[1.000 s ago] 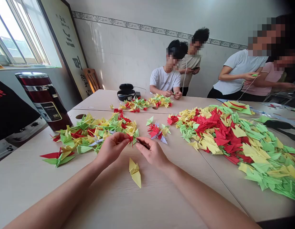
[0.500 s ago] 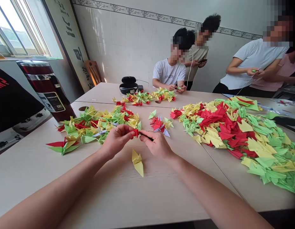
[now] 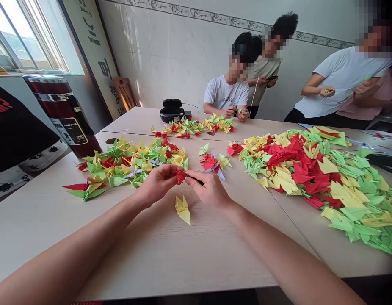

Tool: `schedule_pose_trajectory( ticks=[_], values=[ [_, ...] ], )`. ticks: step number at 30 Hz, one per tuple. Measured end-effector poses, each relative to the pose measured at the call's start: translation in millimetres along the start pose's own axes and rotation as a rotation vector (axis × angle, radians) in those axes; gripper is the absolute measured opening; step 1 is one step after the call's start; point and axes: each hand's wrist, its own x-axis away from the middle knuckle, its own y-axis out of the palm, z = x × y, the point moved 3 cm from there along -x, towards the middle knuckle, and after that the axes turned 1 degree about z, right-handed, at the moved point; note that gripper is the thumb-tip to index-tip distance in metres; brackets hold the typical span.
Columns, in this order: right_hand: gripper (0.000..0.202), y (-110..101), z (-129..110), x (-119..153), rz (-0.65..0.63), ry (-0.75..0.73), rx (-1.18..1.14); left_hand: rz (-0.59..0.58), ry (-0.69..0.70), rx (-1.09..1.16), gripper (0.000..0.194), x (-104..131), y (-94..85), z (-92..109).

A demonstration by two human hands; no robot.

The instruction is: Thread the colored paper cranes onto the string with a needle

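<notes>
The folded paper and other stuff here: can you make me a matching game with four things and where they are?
Things:
1. red folded paper
2. thin dark tool
3. nearest yellow folded paper
4. dark red flask

Places:
A. lying on the table, just below the hands in the picture
B. held in the right hand
C. standing at the picture's left side
D. held in the left hand

Right pairs: 1-D, 2-B, 3-A, 4-C

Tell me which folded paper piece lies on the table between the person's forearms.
The yellow folded piece: it lies alone, while other pieces sit in or beside clusters and the red piece is held in the left hand.
</notes>
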Motion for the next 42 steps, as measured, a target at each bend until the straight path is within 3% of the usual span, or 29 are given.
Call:
schedule_pose_trajectory(
  ticks=[6, 12, 20, 42],
  values=[
    [0.028, -1.6, 4.2, -1.1, 0.038, 0.098, -0.131, 0.072, -0.125, 0.061, 0.03, 1.4, -2.5, 1.4],
    [0.032, 3.2, 4.4, 0.6, -0.022, 0.178, -0.262, 0.128, -0.236, 0.356, 0.025, 3.3, -3.6, 0.2],
    [0.034, 2.9, -1.6, 3.8, -0.002, 0.138, -0.222, 0.197, -0.366, 0.602, 0.009, 1.4, -4.5, 0.8],
    [0.027, 0.5, -6.4, 2.7, 0.0, 0.053, -0.083, 0.094, -0.392, 0.548, 0.01, 6.9, 5.8, -2.3]
  ],
)
